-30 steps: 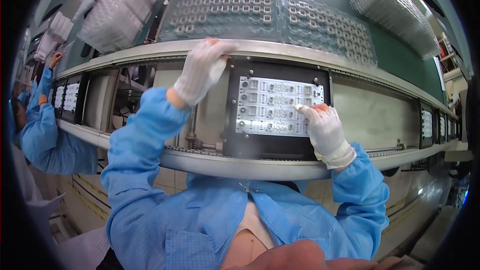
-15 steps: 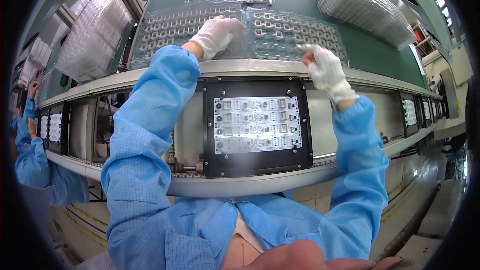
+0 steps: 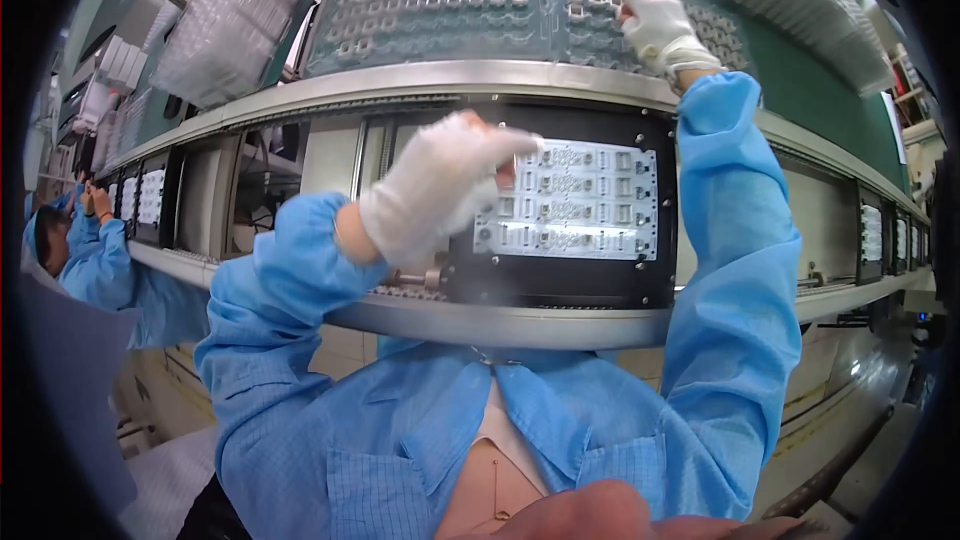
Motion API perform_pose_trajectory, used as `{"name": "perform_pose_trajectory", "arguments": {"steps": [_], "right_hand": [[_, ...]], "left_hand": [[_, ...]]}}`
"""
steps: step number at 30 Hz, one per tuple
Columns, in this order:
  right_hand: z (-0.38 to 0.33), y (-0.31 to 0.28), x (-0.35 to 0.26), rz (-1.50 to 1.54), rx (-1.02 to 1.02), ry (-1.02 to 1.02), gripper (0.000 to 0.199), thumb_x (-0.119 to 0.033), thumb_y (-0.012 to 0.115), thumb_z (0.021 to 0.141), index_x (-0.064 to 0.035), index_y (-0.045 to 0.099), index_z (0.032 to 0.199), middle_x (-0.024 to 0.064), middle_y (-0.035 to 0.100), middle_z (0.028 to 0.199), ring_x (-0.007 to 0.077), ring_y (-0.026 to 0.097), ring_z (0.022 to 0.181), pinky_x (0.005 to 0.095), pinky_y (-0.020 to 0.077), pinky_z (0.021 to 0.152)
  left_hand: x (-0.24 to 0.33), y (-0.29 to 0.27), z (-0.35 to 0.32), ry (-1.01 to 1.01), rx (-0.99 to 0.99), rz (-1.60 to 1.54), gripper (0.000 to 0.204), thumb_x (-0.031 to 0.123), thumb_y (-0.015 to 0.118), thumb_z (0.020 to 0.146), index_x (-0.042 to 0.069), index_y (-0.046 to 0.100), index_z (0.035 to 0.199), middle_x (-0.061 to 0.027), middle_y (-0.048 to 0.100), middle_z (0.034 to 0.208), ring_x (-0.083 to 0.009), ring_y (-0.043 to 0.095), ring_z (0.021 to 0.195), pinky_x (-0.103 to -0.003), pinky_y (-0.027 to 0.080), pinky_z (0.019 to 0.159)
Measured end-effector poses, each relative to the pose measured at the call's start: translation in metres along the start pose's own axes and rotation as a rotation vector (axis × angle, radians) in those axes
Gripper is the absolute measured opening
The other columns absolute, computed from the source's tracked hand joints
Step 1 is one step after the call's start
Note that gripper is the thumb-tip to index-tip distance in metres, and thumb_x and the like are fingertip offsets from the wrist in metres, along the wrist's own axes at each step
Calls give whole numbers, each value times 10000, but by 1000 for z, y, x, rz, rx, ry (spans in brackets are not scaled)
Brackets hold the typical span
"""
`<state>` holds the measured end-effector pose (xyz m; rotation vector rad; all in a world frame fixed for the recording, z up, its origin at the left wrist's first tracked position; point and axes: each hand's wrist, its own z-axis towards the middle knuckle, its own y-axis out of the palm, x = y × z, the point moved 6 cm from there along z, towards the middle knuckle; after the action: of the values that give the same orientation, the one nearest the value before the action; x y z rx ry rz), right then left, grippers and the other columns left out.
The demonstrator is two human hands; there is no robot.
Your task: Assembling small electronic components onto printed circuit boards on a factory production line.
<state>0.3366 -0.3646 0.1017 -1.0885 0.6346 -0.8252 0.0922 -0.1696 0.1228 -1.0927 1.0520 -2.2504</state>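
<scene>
My left hand (image 3: 425,190), in a white glove with bare fingertips, is over the upper left of a white circuit board panel (image 3: 590,240). Its thumb and index finger are pinched close to the panel's surface; anything between them is too small and blurred to tell. The panel lies in a black frame (image 3: 655,285) on the conveyor. Farther off, my gloved right hand (image 3: 660,30) reaches over the right clear plastic tray (image 3: 585,45), which holds small square metal-like parts. Its thumb and index finger are drawn together by one row, and what they grip is hidden.
A second clear tray (image 3: 430,10) of parts lies left on the green table. Stacks of clear trays stand at the far left (image 3: 235,20) and far right (image 3: 800,0). The conveyor's metal rail (image 3: 480,75) runs before the table. Another person (image 3: 90,250) works at left.
My left hand has come down from the left tray to the circuit board panel. My right hand has moved farther over the right tray. The view has shifted too.
</scene>
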Motion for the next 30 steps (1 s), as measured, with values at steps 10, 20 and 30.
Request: {"name": "perform_pose_trajectory", "arguments": {"steps": [10, 20, 30], "right_hand": [[-95, -44, -44, 315, 239, -222, 390, -5, 634, 845, -99, 650, 1223, 98, 701, 877, 279, 668, 869, 411, 535, 803], [-171, -53, -50, 445, 228, -112, 471, 27, 661, 812, -106, 641, 1263, 85, 667, 853, 267, 637, 810, 379, 523, 769], [-184, -42, -48, 503, 220, 49, 400, -59, 682, 876, -103, 624, 1269, 96, 698, 939, 254, 668, 880, 371, 520, 808]], "left_hand": [[29, 42, -42, -2, -193, 124, 368, 34, 670, 762, 58, 669, 1128, -58, 630, 807, -266, 618, 818, -386, 478, 792], [35, 45, -47, 46, -186, 200, 383, 32, 671, 763, 61, 642, 1144, -59, 619, 769, -267, 626, 745, -376, 486, 757], [15, 42, -45, -83, -178, -54, 405, -7, 634, 743, 83, 658, 1137, -36, 678, 775, -256, 653, 748, -371, 507, 718]]}}
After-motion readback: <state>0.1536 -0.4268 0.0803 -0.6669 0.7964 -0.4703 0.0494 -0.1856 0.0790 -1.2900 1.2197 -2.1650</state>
